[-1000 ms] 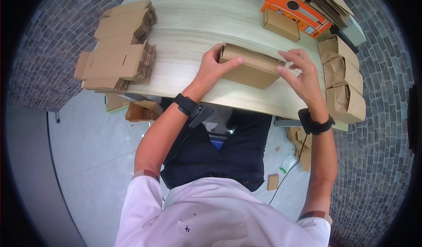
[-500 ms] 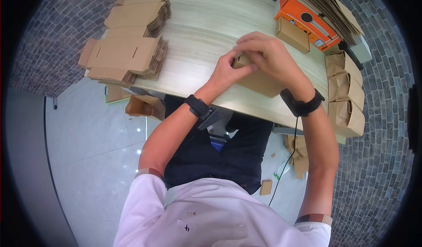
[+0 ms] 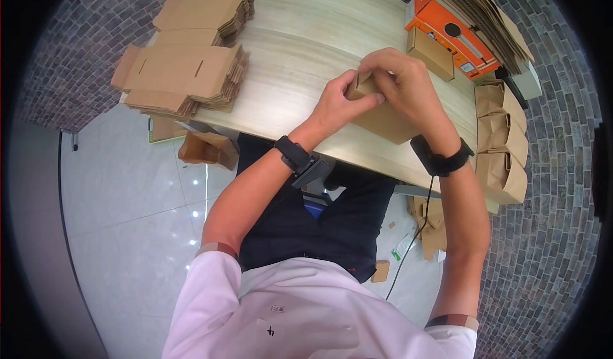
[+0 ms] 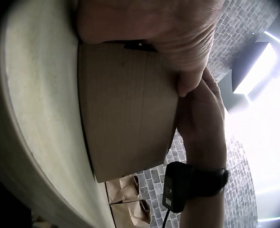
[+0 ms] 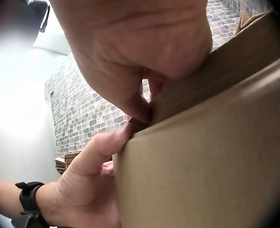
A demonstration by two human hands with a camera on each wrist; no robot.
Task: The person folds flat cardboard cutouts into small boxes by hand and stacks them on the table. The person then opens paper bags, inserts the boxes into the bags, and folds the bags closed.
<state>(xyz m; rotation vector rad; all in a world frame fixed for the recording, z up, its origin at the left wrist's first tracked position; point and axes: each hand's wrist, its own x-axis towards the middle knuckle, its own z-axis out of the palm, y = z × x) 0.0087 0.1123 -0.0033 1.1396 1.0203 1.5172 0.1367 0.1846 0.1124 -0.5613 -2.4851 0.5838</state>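
Observation:
A brown cardboard box (image 3: 388, 121) stands on the table, and both hands are at its left end. The left hand (image 3: 338, 107) grips that end, its thumb on the top edge and its fingers behind. Above the box, the right hand (image 3: 408, 88) pinches a flap at the same corner with thumb and fingers. In the right wrist view the right hand (image 5: 140, 52) has its fingertips on the top edge of the box (image 5: 201, 161), close to the left thumb. The left wrist view shows a broad side of the box (image 4: 125, 109).
Flattened cardboard (image 3: 172, 68) is stacked at the table's left. At the back right are a small brown box (image 3: 431, 54), an orange box (image 3: 452, 30) and more folded cardboard (image 3: 491, 21). Several paper bags (image 3: 501, 142) line the right edge. A cable hangs from the right wrist.
The right hand has moved left from the box's right end to its left end and now pinches there. The left hand keeps its grip. The head view has shifted slightly.

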